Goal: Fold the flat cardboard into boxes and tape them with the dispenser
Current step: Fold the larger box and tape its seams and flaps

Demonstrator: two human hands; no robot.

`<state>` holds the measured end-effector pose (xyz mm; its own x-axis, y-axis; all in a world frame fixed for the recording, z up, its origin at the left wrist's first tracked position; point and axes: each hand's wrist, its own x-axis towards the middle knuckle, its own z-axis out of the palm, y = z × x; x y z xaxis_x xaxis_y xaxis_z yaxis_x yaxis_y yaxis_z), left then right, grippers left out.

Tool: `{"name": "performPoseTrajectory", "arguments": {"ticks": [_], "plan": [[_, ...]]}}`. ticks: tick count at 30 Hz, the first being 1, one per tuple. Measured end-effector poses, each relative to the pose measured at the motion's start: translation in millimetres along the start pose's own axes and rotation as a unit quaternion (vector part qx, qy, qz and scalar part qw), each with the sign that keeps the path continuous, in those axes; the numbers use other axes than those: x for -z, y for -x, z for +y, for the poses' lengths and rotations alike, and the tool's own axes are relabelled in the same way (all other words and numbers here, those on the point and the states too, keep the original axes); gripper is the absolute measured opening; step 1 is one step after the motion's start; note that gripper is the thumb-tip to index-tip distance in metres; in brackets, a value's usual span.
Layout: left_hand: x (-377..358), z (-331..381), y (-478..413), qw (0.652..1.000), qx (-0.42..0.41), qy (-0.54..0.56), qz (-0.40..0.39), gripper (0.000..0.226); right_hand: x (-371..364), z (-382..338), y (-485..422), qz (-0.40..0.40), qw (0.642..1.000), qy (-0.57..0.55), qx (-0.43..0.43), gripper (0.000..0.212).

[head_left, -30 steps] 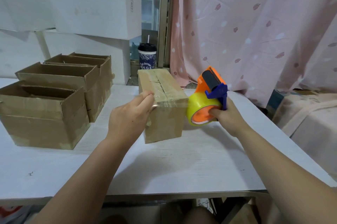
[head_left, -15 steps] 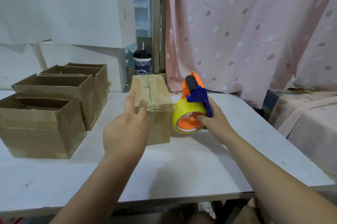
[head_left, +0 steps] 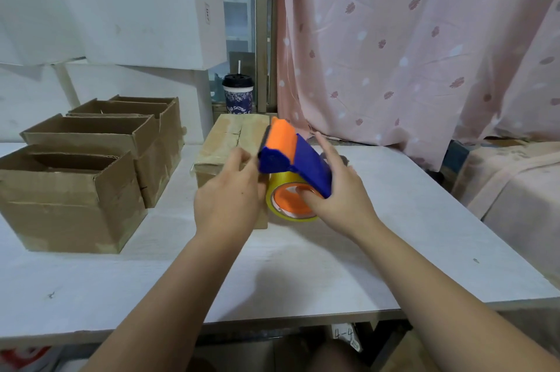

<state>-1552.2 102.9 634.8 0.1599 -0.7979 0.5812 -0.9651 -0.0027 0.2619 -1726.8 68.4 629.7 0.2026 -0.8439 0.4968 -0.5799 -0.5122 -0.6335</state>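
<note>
R hand point(head_left: 339, 199) grips the blue & orange tape dispenser point(head_left: 297, 159) by the near end of the shut box point(head_left: 230, 141), L hand point(head_left: 227, 199) just at its 9 o'clock, 3 open boxes point(head_left: 72, 199) farther toward 9 on the white table point(head_left: 303, 274).

"4-4" – handwritten – is found on a white slip point(head_left: 344, 335) below the right hand point(head_left: 339, 205), under the table edge. Beyond the left hand point(head_left: 227, 199), the paper cup's point(head_left: 238, 95) lettering and the white box's label point(head_left: 207, 12) cannot be read.

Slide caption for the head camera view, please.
Right hand grips the tape dispenser at a closed cardboard box, left hand beside it.
</note>
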Motion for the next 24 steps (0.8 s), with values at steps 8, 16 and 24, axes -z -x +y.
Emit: {"name": "performPoseTrajectory", "arguments": {"ticks": [8,16,24], "plan": [[-9,2,2,0.998,0.023,0.058,0.009,0.042,11,-14,-15,-0.059,0.977,0.206,-0.005,0.097],[-11,4,2,0.991,0.048,0.099,0.073,0.027,12,0,-13,-0.02,0.985,0.166,0.049,0.092],[-13,0,0,0.987,0.047,0.128,0.081,0.028,-5,22,4,0.002,0.988,-0.152,-0.027,0.055]]}}
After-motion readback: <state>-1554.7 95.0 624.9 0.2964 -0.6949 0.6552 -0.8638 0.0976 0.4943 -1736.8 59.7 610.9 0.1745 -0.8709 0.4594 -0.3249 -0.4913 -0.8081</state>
